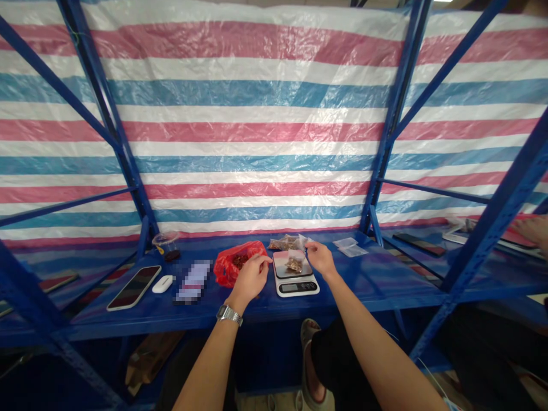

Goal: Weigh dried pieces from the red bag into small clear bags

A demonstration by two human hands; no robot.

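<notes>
A white kitchen scale (298, 287) with a steel plate stands on the blue shelf in front of me. On its plate rests a small clear plastic bag (294, 264) with brown bits inside. My left hand (252, 277) is at the scale's left edge, fingers stretched toward it and nothing visible in them. Beneath and behind that hand lies an open red plastic bag (229, 262) with dark brown pieces in it. At the scale's right side is my right hand (321, 260), fingers loosely bent and apart. Its fingertips are close to several filled clear bags (282, 242) behind the scale.
Flat clear bags (351, 247) lie to the right. Leftward are a phone (135, 288), a white case (162, 283), a blurred-out item (194, 281) and a clear plastic cup (170, 246). Blue posts (387, 137) frame the shelf. Another person's hand (535, 231) shows far right.
</notes>
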